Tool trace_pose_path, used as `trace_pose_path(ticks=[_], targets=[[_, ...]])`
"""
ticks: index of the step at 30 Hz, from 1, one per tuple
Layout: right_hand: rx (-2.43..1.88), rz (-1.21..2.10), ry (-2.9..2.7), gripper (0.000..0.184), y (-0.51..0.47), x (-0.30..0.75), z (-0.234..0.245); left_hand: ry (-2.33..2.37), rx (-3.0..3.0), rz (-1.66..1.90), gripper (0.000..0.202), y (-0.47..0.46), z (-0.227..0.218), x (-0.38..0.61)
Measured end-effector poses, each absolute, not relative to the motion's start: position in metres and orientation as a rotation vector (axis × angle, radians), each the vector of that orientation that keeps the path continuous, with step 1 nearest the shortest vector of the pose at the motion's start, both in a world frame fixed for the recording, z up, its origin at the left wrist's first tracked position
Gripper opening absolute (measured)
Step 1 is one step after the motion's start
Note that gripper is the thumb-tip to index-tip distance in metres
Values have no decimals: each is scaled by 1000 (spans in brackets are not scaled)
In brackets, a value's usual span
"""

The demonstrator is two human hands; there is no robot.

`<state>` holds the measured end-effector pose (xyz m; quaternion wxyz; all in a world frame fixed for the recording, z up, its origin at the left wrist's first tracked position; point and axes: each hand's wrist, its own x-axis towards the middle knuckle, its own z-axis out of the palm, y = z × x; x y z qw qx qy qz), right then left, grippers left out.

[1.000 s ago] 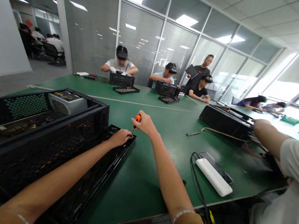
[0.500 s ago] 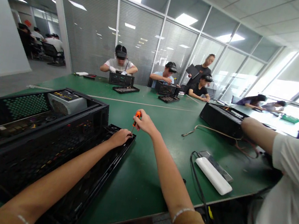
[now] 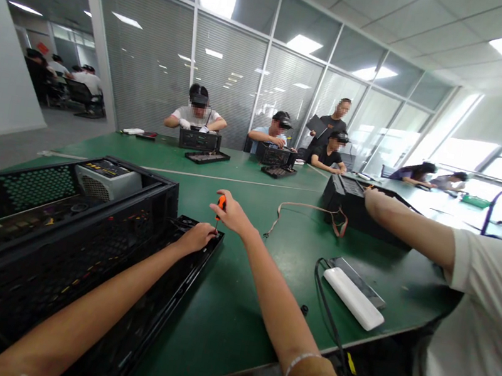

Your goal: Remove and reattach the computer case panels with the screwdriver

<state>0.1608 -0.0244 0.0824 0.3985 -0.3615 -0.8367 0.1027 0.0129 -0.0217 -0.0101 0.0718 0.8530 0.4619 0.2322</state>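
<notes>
My right hand (image 3: pixel 234 212) is closed round the orange and black handle of a screwdriver (image 3: pixel 221 203), which stands upright with its shaft pointing down. The tip ends by the fingertips of my left hand (image 3: pixel 198 238), at the far end of a long black case panel (image 3: pixel 177 291). My left fingers are pinched together there; what lies between them is too small to make out. The panel lies on the table against an open black computer case (image 3: pixel 129 232), to the left. A silver power supply (image 3: pixel 109 181) shows inside that case.
On the right, a white power bank (image 3: pixel 354 298) and a black cable (image 3: pixel 327 308) lie on the green table (image 3: pixel 254 315). A neighbour's arm (image 3: pixel 409 226) reaches to another black case (image 3: pixel 361 212) with a ribbon cable (image 3: pixel 298 206). Several people work at cases across the table.
The neighbour's case has turned and shifted left, its ribbon cable with it. My hands and the screwdriver stay at the same end of the panel; the view has shifted slightly.
</notes>
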Motion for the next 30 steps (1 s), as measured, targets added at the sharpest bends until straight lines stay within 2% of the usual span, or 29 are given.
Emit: trace_pose_path(ticks=[8,14,19,24,30], targets=[[-980,502,-2155,21,-30,160,85,1407,2592,691,22,-22,-10,13],[-1005,585,-2063,21,-27,158,80,1394,2587,671,20,-25,-7,14],[-984,705,-2086,14,-27,162,85,1375,2590,670,21,-26,-4,14],[-1026,588,-2048,22,-26,164,85,1384,2574,664,22,-26,-4,14],[-992,663,-1994,28,-24,159,76,1396,2554,681,21,-28,-4,14]])
